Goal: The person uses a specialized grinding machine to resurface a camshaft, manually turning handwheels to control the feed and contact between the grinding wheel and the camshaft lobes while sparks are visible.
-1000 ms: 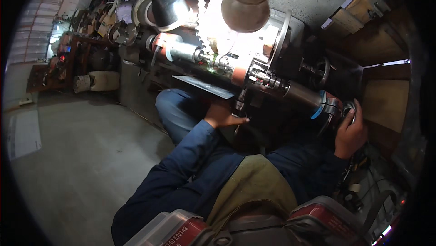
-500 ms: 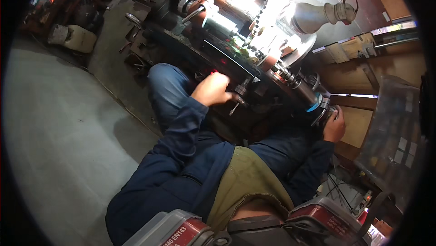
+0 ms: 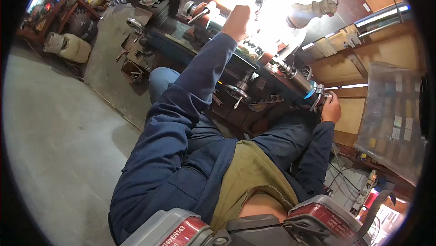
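Observation:
A metal lathe (image 3: 170,44) runs diagonally across the upper part of the view. My left hand (image 3: 239,22) reaches over it, by the brightly lit middle of the machine. Glare washes out its fingertips, so whether it holds anything is hidden. My right hand (image 3: 331,109) is closed round the handwheel at the outer end of the tailstock (image 3: 303,85), which carries a blue ring. Between the two hands lies a drill chuck (image 3: 284,68) in line with the tailstock. Below my left forearm, a carriage handwheel (image 3: 237,94) with a crank handle stands free of either hand.
A lamp head (image 3: 309,13) shines over the machine. A clear plastic sheet (image 3: 386,119) hangs at the right beside wooden panels. A pale canister (image 3: 68,47) stands on the floor at far left. Two respirator filters (image 3: 177,230) sit low in front of me.
My left hand has left the carriage handwheel and moved up and over the lathe into the glare. My right hand stays at the tailstock. The whole view has shifted slightly.

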Demonstrator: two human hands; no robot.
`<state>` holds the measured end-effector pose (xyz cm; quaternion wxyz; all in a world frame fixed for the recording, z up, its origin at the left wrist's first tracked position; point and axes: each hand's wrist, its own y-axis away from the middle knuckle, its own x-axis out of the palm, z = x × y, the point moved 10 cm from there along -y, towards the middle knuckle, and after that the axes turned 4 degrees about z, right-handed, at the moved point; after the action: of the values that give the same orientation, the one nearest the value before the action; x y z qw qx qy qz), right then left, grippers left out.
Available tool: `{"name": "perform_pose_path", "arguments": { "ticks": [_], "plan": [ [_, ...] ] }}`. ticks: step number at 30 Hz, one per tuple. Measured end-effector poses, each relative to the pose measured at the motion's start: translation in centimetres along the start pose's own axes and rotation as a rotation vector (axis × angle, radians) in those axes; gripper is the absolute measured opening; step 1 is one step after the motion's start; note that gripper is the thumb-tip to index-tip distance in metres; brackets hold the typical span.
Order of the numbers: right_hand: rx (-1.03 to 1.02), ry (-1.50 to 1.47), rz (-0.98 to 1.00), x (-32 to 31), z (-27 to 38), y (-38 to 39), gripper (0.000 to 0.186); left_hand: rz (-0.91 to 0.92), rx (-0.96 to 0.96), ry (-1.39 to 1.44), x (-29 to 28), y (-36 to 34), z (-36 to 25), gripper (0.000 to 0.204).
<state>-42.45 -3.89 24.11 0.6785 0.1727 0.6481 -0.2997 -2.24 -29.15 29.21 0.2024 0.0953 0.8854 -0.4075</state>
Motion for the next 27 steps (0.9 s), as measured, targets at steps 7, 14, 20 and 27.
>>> {"name": "perform_pose_path", "arguments": {
  "ticks": [7,14,20,27],
  "plan": [
    [-0.026,0.016,-0.035,0.1,0.2,0.0,0.033,0.072,0.027,0.006,0.9,-1.2,0.7,0.015],
    [-0.01,0.019,-0.032,-0.3,0.6,0.3,0.034,0.081,-0.004,0.044,0.5,-1.1,0.9,0.017],
    [0.0,-0.011,-0.032,0.5,0.6,0.2,0.031,0.035,-0.139,0.019,-3.7,1.4,-0.9,0.02],
    [-0.036,-0.076,0.052,0.4,-0.2,-0.2,0.038,-0.307,-0.582,0.034,-4.5,15.4,-4.0,0.024]
  ]
}}
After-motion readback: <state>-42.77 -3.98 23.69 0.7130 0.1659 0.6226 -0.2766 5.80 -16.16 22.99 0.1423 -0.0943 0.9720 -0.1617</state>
